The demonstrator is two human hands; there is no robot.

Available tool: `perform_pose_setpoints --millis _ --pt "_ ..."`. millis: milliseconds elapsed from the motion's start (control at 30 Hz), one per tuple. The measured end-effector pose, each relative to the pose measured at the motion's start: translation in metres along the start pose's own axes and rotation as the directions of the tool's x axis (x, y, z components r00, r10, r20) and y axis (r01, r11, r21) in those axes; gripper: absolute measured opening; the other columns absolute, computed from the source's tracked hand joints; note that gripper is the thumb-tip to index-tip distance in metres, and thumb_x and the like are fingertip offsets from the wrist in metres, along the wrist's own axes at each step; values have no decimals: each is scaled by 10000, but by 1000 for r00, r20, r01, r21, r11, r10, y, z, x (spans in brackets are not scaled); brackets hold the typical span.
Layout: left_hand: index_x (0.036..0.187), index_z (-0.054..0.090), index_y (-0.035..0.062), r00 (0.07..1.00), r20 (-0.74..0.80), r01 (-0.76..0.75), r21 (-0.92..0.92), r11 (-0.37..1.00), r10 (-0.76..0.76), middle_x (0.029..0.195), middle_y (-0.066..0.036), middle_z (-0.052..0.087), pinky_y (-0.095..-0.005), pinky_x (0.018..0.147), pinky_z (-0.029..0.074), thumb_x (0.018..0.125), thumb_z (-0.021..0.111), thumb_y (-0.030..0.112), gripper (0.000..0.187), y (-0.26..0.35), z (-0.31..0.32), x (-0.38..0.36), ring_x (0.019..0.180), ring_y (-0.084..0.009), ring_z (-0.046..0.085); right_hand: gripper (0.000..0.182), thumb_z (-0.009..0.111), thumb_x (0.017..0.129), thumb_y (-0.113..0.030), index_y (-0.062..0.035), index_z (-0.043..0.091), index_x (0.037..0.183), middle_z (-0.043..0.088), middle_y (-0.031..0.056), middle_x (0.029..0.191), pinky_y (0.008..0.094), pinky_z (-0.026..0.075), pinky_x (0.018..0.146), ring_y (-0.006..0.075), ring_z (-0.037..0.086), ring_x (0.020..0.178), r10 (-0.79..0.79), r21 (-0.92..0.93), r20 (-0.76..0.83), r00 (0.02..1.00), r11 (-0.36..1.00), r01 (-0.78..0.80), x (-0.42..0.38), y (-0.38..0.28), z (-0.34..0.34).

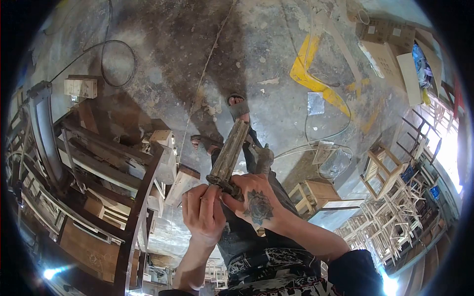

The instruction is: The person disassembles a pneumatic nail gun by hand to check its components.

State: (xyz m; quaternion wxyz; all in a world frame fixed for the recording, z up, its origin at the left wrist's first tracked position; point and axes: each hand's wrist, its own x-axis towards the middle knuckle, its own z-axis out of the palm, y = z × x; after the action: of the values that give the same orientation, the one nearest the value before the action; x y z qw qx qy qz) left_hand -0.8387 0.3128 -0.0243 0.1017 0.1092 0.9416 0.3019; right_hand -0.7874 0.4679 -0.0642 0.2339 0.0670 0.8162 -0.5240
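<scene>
A long, crusted tool that looks like a caulking gun (pixel 231 150) points away from me, its channel-shaped barrel tilted up to the right. Curled fingers of my left hand (pixel 202 209) are at the near end, right by the collar. My right hand (pixel 254 195) closes round the same end from the other side, its thumb pressed in close to my left fingers. Much of this near end is hidden behind both hands. Just beyond my right knuckles, a grey-brown lumpy thing (pixel 262 158) overlaps my dark trousers; its kind is unclear.
My sandalled feet (pixel 238 102) stand on stained concrete. Left of me is a dark machine frame (pixel 143 202) with wooden blocks (pixel 182 182) beside it. Yellow bent metal (pixel 316 79) and a hose (pixel 316 143) lie ahead right. Stacked chair frames (pixel 390 222) fill the right side; cardboard boxes (pixel 387 32) stand beyond.
</scene>
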Motion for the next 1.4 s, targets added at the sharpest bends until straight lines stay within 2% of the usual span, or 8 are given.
perform_pose_setpoints --millis 133,267,567,667,767,867,1033,1400 --pt "1064 702 14 999 -2 -48 17 999 48 994 -123 643 -416 744 511 841 710 -63 236 -3 1 -4 848 -316 627 512 885 794 -204 -55 597 1191 627 60 882 388 420 811 243 629 824 33 -11 1 999 999 -33 -1 -1 2" --pt "1066 708 12 998 -5 -68 3 998 68 999 -129 647 -421 743 515 843 718 -57 234 -3 2 -3 848 -316 634 244 763 845 -216 1 652 864 651 183 726 454 484 707 384 665 728 120 93 -45 992 989 -116 14 -19 -13" --pt "997 691 21 981 -29 191 -66 979 -193 941 -131 661 -415 725 522 858 755 -47 168 11 4 -2 836 -315 655 433 865 767 -170 -95 569 1074 576 19 793 362 379 787 198 599 767 -9 -53 -104 995 999 3 7 -13 -8" --pt "993 674 20 977 -6 210 -83 974 -211 954 -120 657 -405 757 523 891 730 -49 136 11 3 -2 905 -305 657 475 876 760 -176 -79 580 1118 592 22 807 363 386 793 208 611 783 -40 -44 -203 978 999 32 9 -17 -4" --pt "1004 681 17 984 -28 169 -115 979 -173 966 -122 663 -401 758 529 884 720 -66 151 5 4 -5 893 -310 663 250 786 823 -221 -17 652 881 616 147 724 428 453 757 349 644 738 112 97 -74 991 990 -105 16 -27 -14" --pt "1025 693 16 990 -30 133 -125 983 -137 968 -127 667 -399 767 534 858 729 -86 199 -4 3 -6 884 -314 665 220 766 834 -206 -15 661 870 615 153 724 439 451 742 350 644 736 61 78 -83 995 995 -54 16 -22 -7" --pt "1010 681 17 971 -66 214 -208 954 -232 951 -134 675 -406 778 532 844 742 -84 204 -6 -1 -4 881 -315 662 506 879 788 -196 -36 611 1186 644 71 909 394 418 833 249 639 859 64 -34 94 993 998 -61 10 -14 -5" --pt "1019 684 1 993 -58 93 -102 990 -99 940 -150 683 -396 728 540 859 722 -96 191 -15 -5 0 838 -319 672 348 830 835 -280 -30 644 990 629 113 764 407 418 794 316 631 781 155 21 141 978 987 -159 34 -34 -11"
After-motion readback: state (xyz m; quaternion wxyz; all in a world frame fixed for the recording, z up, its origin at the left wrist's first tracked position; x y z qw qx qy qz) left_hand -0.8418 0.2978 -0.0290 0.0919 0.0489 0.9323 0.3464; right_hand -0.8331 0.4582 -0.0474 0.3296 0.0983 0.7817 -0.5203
